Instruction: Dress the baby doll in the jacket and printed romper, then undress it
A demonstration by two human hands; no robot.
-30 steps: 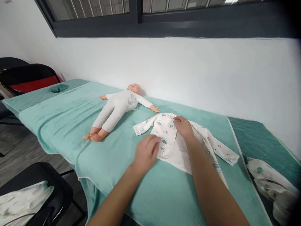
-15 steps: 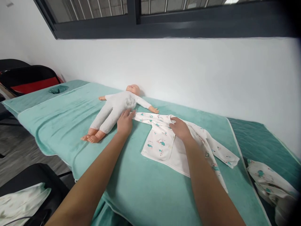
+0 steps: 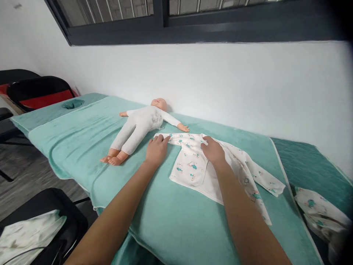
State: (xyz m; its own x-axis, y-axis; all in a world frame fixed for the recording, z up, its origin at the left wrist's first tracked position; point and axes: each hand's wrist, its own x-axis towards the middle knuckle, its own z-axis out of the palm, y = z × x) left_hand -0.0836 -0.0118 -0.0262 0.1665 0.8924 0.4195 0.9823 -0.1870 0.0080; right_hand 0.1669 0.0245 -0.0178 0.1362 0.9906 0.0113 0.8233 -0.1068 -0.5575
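A white baby shirt (image 3: pixel 187 158) with small green and orange prints lies spread on the bed, its front partly folded open. My left hand (image 3: pixel 157 150) rests palm down at the cuff of its left-pointing sleeve, thumb apart from the fingers. Near the collar, my right hand (image 3: pixel 214 151) has its fingers curled on the shirt's front edge; the fingertips are partly hidden. Beyond my left hand a baby doll (image 3: pixel 138 123) in a white body suit lies on its back, arms out, bare feet toward me.
A green cover (image 3: pixel 77 143) spreads over the bed, which stands against a white wall under a dark window frame (image 3: pixel 193 33). More printed cloth (image 3: pixel 320 208) lies at the right edge. A black chair (image 3: pixel 68 217) at lower left holds folded cloth (image 3: pixel 30 235).
My left hand has slid slightly right and toward me along the sleeve's end. My right hand stays at the collar. The whole view has shifted a little.
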